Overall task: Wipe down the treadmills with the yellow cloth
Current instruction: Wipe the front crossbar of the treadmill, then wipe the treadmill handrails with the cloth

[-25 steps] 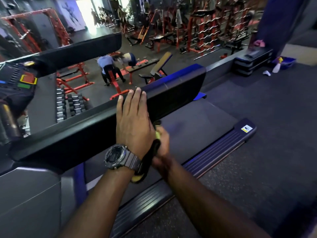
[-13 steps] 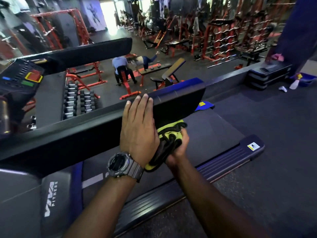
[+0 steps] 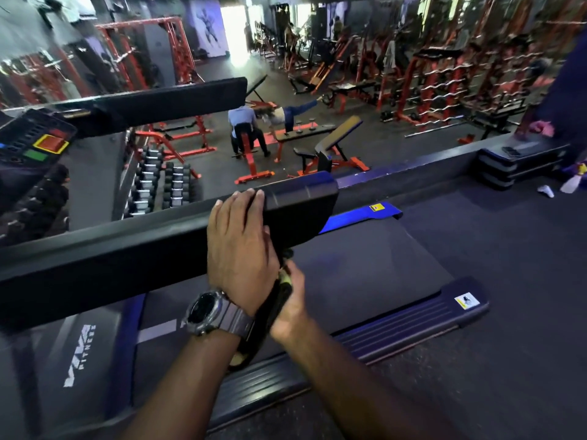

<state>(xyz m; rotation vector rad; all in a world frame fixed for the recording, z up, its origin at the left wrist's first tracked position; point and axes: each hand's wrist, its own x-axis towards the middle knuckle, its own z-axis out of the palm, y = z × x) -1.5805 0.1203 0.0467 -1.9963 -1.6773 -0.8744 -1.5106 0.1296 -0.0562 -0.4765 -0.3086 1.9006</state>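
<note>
I stand beside a dark treadmill with a black belt [image 3: 365,265] and a long black handrail [image 3: 127,258] crossing in front of me. My left hand [image 3: 241,249], a watch on its wrist, lies flat over the handrail near its rounded end. My right hand [image 3: 290,300] is under the rail, closed on the yellow cloth [image 3: 281,285], which is mostly hidden; a dark strip of it hangs down by my left wrist. The treadmill console [image 3: 35,144] with coloured buttons is at the far left.
The ribbed side rail [image 3: 397,325] runs along the belt's near edge. Beyond a low ledge lies the gym floor with dumbbell racks [image 3: 158,188], orange benches [image 3: 330,147] and two people. A spray bottle [image 3: 571,182] and stacked steps [image 3: 521,160] stand at the far right.
The cloth showed bright yellow below the rail's end half a second ago; my right hand has drawn it back under the rail, behind my left hand. My left hand slid nearer the rail's end.
</note>
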